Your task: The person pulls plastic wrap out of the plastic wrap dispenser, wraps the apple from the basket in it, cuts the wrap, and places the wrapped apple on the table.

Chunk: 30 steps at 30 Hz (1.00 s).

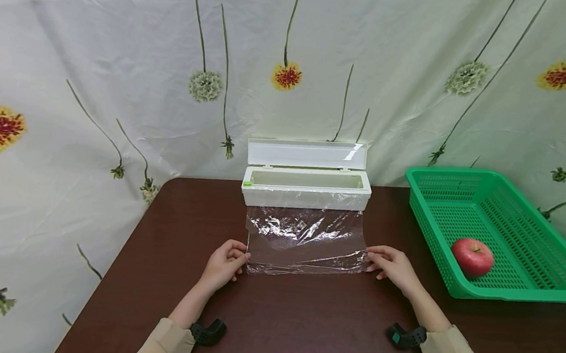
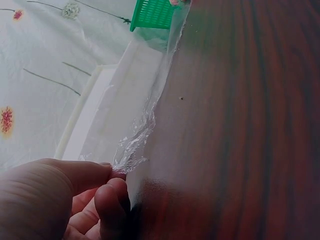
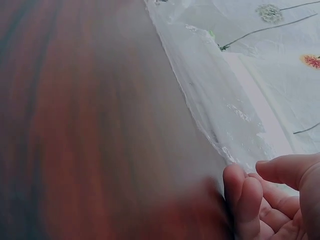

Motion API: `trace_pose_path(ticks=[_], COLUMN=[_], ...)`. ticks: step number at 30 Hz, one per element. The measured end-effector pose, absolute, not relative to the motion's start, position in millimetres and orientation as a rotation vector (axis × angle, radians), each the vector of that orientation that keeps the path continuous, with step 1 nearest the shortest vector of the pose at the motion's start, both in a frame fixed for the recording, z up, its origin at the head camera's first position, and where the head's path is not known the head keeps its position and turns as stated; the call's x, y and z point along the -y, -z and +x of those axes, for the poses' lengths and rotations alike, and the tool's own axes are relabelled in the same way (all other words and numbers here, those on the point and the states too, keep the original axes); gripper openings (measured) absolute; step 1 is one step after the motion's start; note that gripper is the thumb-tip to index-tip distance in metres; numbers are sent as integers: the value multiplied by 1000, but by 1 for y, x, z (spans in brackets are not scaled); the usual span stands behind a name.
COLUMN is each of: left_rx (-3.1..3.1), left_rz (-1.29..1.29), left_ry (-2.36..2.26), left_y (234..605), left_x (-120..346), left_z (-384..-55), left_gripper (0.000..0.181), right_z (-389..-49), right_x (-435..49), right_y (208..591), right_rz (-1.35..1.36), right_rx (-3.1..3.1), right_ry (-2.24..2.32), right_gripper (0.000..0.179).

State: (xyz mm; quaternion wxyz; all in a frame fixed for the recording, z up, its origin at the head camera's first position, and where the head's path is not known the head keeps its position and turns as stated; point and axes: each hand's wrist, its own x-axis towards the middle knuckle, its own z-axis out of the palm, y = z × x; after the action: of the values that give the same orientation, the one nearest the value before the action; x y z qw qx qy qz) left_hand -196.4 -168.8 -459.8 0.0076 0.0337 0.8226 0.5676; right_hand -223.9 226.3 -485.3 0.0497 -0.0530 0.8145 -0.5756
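Note:
A sheet of clear plastic wrap [image 1: 307, 238] stretches out of a white dispenser box [image 1: 306, 198] toward the person. The box's lid [image 1: 307, 154] stands raised at the back. My left hand [image 1: 224, 264] pinches the near left corner of the film between thumb and fingers, and the left wrist view shows the wrap [image 2: 131, 152] bunched there. At the opposite corner my right hand [image 1: 393, 266] holds the film's edge with thumb and fingertips. Wrinkles run along the near edge of the wrap [image 3: 200, 120] in the right wrist view.
A green plastic basket [image 1: 517, 293] sits on the right of the brown table [image 1: 299, 326], with a red apple [image 1: 472, 258] inside. Behind the table hangs a white flowered cloth [image 1: 147, 44]. A small green tab [image 1: 247, 184] marks the box's left front corner.

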Motion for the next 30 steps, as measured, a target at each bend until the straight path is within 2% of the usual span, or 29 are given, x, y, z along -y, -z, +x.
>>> trace_pose_path(ticks=[7,14,19,30], left_rx=[-2583,-2593,-2603,-2618], left_rz=[65,75,51,53], left_ry=[-1794,-1798,-1775,-1723], left_y=[490,495,490,452], left_x=[177,178,176,164], left_z=[-211,-213,-212,-190], left_gripper=[22,20,21,21], right_z=[-226,-226,-224,-219], right_x=[-227,-229,-227,-221], right_y=[482,474,464,431], right_rz=[-158,-175,-198,-189], right_rx=[-2493,-2572,-2610,-2673], right_ry=[1773,1800,1845,1930], right_gripper=[35,34,34,35])
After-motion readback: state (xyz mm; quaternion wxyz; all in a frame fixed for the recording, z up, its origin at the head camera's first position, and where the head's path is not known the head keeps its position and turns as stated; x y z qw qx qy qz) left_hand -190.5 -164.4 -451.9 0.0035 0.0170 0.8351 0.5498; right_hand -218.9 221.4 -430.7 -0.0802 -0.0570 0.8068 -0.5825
